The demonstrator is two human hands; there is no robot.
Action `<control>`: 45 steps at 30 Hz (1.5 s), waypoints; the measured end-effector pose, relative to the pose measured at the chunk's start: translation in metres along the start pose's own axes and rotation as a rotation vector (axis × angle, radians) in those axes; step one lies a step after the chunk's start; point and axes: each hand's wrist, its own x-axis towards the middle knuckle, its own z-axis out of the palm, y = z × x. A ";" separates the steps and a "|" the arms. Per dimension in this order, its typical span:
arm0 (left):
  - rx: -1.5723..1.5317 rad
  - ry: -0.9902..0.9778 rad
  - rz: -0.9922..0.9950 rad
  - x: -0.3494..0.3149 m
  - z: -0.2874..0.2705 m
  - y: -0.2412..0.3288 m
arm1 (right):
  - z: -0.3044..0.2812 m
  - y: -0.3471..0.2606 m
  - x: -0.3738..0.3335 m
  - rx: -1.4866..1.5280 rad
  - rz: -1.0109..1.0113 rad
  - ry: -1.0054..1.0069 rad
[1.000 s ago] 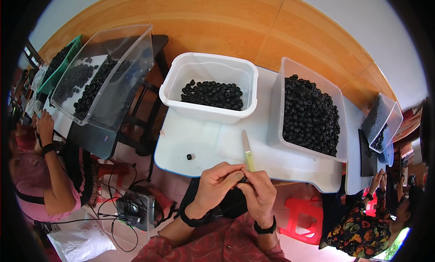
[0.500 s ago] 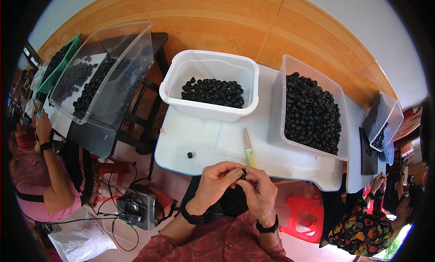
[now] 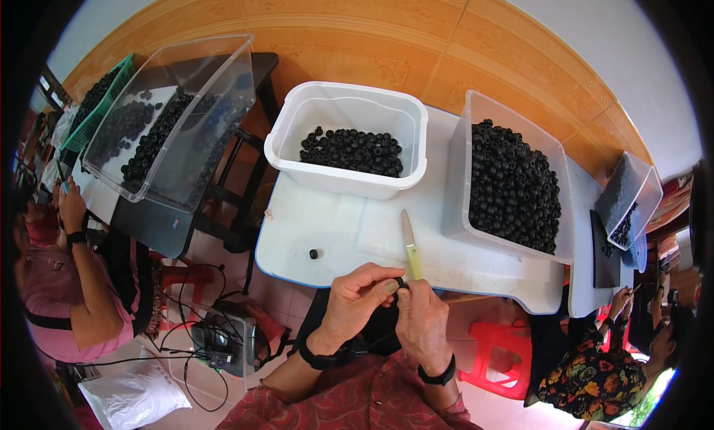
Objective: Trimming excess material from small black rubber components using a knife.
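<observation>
Over the near edge of the white table (image 3: 335, 218), my left hand (image 3: 351, 302) and my right hand (image 3: 424, 318) meet, fingertips pinched together on one small black round part (image 3: 401, 283). Much of that part is hidden by the fingers. Just beyond them lies a knife (image 3: 411, 251) with a yellow-green handle, its blade pointing away. A single black part (image 3: 313, 254) rests on the tabletop to the left. Farther back, a white tub (image 3: 349, 183) holds a layer of black ring-like parts (image 3: 353, 153). On the right, a translucent bin (image 3: 455, 184) is heaped with similar parts (image 3: 513, 192).
At left, a large clear bin (image 3: 167, 158) and a green basket (image 3: 82, 129) hold black parts, near a person in pink (image 3: 78, 303). A red stool (image 3: 498, 359) and a person in a floral top (image 3: 595, 374) are at right. Cables (image 3: 193, 341) run along the floor at left.
My right hand has shifted slightly left and turned, its fingers now straighter against the black part. My left hand stays almost in place.
</observation>
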 end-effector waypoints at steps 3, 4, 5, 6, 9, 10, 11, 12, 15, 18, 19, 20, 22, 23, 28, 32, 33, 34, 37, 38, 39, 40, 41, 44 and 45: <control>0.053 0.020 0.037 -0.001 -0.001 0.002 | 0.003 -0.002 0.000 -0.077 -0.074 -0.001; 0.096 0.031 0.068 -0.001 -0.002 0.002 | 0.004 -0.004 0.000 -0.076 -0.075 -0.003; 0.095 0.032 0.070 -0.002 -0.002 0.002 | 0.004 -0.006 0.000 -0.046 -0.063 -0.013; 0.082 0.029 0.082 -0.003 -0.002 0.002 | 0.004 -0.007 0.000 -0.016 -0.051 -0.023; 0.054 0.026 0.095 -0.004 -0.001 0.002 | 0.007 -0.003 -0.002 0.016 -0.059 -0.028; 0.040 0.025 0.095 -0.004 -0.001 0.003 | 0.008 -0.002 -0.003 0.016 -0.060 -0.029; 0.039 0.026 0.095 -0.004 -0.002 0.002 | 0.009 -0.002 -0.004 0.028 -0.059 -0.032; 0.000 0.017 0.087 -0.005 -0.003 0.000 | 0.009 -0.003 -0.003 0.040 -0.058 -0.035; -0.040 0.003 0.061 -0.005 -0.004 0.001 | 0.005 -0.007 0.001 0.128 -0.072 0.005; -0.067 -0.010 0.047 -0.005 -0.005 0.000 | 0.003 -0.007 0.001 0.262 0.022 -0.026; -0.093 -0.017 0.050 -0.005 -0.006 0.000 | 0.005 -0.004 0.000 0.263 0.021 -0.028; -0.093 -0.017 0.049 -0.005 -0.005 0.000 | 0.008 -0.001 -0.001 0.315 0.011 -0.012; -0.045 -0.019 0.078 -0.005 -0.005 0.001 | 0.010 0.000 -0.004 0.367 0.002 0.003; -0.045 -0.018 0.077 -0.005 -0.005 0.001 | 0.012 -0.001 -0.005 0.425 0.023 0.019; 0.094 -0.054 0.144 -0.005 -0.007 0.004 | 0.014 -0.006 -0.012 0.668 0.195 -0.006; 0.055 -0.061 0.163 -0.005 -0.006 0.005 | 0.011 -0.002 -0.010 0.767 0.178 -0.054; 0.055 -0.054 0.171 -0.006 -0.007 0.005 | 0.011 0.000 -0.009 0.719 0.130 -0.063; 0.055 -0.047 0.179 -0.006 -0.007 0.006 | 0.009 0.002 -0.008 0.719 0.131 -0.063; 0.044 -0.071 0.169 -0.006 -0.007 0.010 | 0.006 0.008 -0.008 0.584 0.055 -0.108; 0.044 -0.072 0.169 -0.006 -0.008 0.011 | 0.007 0.009 -0.010 0.556 0.049 -0.079; 0.049 -0.080 0.172 -0.006 -0.009 0.011 | 0.008 0.010 -0.010 0.527 0.044 -0.050; 0.053 -0.089 0.176 -0.006 -0.009 0.010 | 0.008 0.009 -0.010 0.527 0.045 -0.049; 0.054 -0.090 0.175 -0.007 -0.009 0.011 | 0.008 0.006 -0.009 0.559 0.076 0.008; -0.102 -0.073 0.097 -0.008 -0.008 0.011 | 0.003 0.004 -0.006 0.621 0.113 0.012; -0.090 -0.091 0.097 -0.008 -0.010 0.011 | 0.001 0.005 -0.005 0.651 0.118 -0.044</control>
